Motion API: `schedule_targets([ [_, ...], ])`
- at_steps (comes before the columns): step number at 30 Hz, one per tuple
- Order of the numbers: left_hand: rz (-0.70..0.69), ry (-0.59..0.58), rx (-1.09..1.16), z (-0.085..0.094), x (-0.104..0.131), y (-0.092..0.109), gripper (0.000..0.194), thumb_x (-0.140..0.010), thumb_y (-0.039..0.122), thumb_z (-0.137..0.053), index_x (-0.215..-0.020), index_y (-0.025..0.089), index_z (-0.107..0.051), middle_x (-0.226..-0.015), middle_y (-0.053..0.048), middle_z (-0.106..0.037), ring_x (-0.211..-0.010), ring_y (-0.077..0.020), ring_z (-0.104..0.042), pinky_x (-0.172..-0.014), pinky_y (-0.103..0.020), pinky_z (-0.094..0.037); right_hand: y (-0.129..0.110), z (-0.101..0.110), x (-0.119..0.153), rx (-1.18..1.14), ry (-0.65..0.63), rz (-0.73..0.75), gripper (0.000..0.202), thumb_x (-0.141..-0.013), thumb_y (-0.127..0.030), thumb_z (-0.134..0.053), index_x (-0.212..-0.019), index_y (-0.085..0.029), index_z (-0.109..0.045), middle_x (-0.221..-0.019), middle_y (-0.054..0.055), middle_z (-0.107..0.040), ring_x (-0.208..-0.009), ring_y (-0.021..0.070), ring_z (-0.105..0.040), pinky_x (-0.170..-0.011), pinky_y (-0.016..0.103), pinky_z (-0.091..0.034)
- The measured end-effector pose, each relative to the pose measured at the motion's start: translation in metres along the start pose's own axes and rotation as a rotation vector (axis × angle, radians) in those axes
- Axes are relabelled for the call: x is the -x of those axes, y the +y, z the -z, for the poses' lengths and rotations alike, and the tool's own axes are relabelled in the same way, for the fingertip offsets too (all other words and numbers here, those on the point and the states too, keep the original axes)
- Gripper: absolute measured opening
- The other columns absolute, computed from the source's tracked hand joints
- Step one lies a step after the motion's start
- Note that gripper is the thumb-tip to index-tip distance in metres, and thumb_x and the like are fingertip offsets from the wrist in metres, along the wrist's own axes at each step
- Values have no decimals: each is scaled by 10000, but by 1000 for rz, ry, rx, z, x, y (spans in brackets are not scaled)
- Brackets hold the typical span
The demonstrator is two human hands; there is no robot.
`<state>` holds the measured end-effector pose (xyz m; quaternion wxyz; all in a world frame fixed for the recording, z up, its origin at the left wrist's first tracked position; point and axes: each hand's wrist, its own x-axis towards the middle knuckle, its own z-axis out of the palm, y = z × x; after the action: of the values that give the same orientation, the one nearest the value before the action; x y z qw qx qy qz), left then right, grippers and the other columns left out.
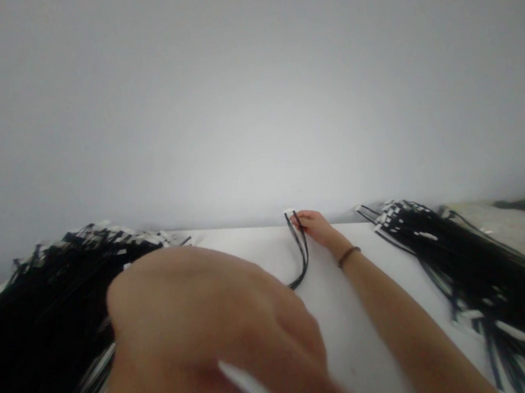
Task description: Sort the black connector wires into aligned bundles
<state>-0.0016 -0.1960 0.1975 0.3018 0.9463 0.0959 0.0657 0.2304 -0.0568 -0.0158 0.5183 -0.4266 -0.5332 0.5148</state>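
My right hand is at the far edge of the white table, its fingers pinched on a thin black cable just below the white connector. From there the cable bends down and passes out of sight behind my left hand. That hand is large, close to the camera and blurred. It looks curled, with the back of the hand towards me, and whatever its fingers hold is hidden.
A thick heap of black cables with white ends lies at the left. Another bundle of black cables spreads along the right, beside a pale plastic bag. A plain grey-white wall rises behind the table.
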Motion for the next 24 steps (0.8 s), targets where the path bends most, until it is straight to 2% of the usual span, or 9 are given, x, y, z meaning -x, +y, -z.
schedule_targets([
  [2, 84, -100, 72, 5, -4, -15, 375, -643, 337, -582, -1009, 419, -573, -989, 55, -609, -836, -149, -572, -728, -203, -422, -2, -1, 2, -14, -24, 9, 218, -570, -322, -646, -683, -140, -602, -613, -5, -533, -577, 91, -441, -563, 233, -328],
  [4, 198, 34, 126, 9, -13, -44, 518, -611, 309, -626, -1114, 362, -514, -999, 10, -608, -873, -186, -565, -741, -238, -423, -4, -1, 2, -35, -35, 21, 226, -561, -323, -650, -687, -143, -599, -628, 1, -539, -586, 97, -446, -568, 238, -331],
  [6, 246, 58, 199, 12, -25, -78, 585, -574, 283, -668, -1135, 317, -504, -982, -20, -614, -884, -206, -561, -732, -254, -427, -3, -1, 2, -51, -31, 27, 234, -550, -323, -657, -688, -145, -593, -636, 1, -538, -586, 95, -445, -568, 238, -331],
  [9, 227, -5, 350, 13, -41, -124, 585, -581, 251, -676, -1140, 268, -506, -962, -47, -620, -886, -198, -563, -729, -258, -433, -1, -1, -1, -65, -19, 12, 252, -559, -351, -655, -679, -141, -584, -635, 0, -528, -572, 86, -435, -556, 230, -329],
  [13, 169, -20, 461, 6, -52, -165, 456, -628, 253, -646, -1074, 206, -565, -1008, -75, -603, -945, -197, -541, -783, -281, -422, 1, 0, -3, -88, 0, -11, 292, -619, -434, -604, -650, -146, -563, -606, 4, -506, -559, 90, -425, -538, 225, -335],
  [16, 186, -2, 481, -3, -56, -189, 394, -654, 281, -620, -1038, 195, -588, -1006, -78, -604, -943, -190, -541, -794, -281, -417, 0, -1, -3, -102, -3, -8, 299, -645, -453, -581, -619, -157, -543, -596, 7, -496, -550, 92, -419, -538, 225, -341],
  [19, 269, 37, 500, -13, -60, -207, 362, -644, 323, -622, -984, 199, -612, -976, -73, -613, -893, -179, -557, -755, -266, -429, -1, -1, -3, -72, -6, 1, 299, -650, -462, -573, -627, -165, -545, -615, 15, -506, -561, 99, -423, -544, 227, -347],
  [22, 346, 119, 509, -19, -64, -212, 334, -654, 391, -598, -903, 170, -626, -922, -83, -621, -840, -170, -565, -718, -261, -436, -1, -2, -3, -32, -20, 5, 301, -640, -462, -581, -642, -162, -557, -622, 16, -511, -566, 100, -422, -540, 223, -347],
  [24, 346, 192, 547, -21, -66, -210, 362, -673, 425, -571, -906, 149, -609, -908, -95, -618, -837, -171, -563, -718, -272, -436, -1, -2, -3, -13, -32, -1, 301, -632, -456, -590, -652, -156, -565, -620, 12, -511, -565, 96, -419, -531, 218, -341],
])
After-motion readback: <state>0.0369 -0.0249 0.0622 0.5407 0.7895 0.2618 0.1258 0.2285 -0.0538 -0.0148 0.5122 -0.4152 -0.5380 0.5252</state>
